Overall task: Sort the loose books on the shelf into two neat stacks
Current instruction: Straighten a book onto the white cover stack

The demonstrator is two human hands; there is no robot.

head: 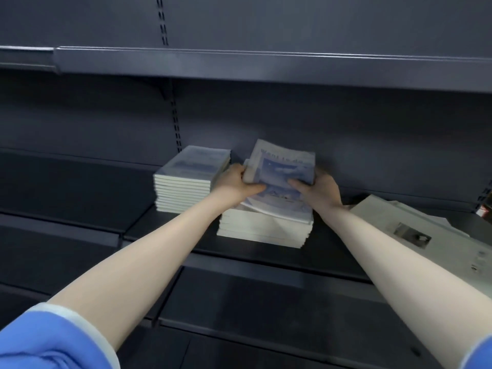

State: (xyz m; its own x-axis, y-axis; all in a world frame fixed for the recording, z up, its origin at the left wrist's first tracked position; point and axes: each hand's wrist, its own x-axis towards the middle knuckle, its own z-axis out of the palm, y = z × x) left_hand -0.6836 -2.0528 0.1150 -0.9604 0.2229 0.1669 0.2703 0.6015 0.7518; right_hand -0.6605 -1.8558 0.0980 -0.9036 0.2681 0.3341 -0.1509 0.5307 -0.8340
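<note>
We grip a tilted bundle of blue-covered books (282,173) with our left hand (235,183) and right hand (320,191) curled round its sides above the right stack (263,230) near the shelf's (266,265) front edge, so uneven lowering could skew or topple it.

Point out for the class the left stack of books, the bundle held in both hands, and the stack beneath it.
left stack (183,191): head view, its near page edges.
held bundle (285,169): head view, blue top cover.
lower stack (263,230): head view, its front page edges.
</note>
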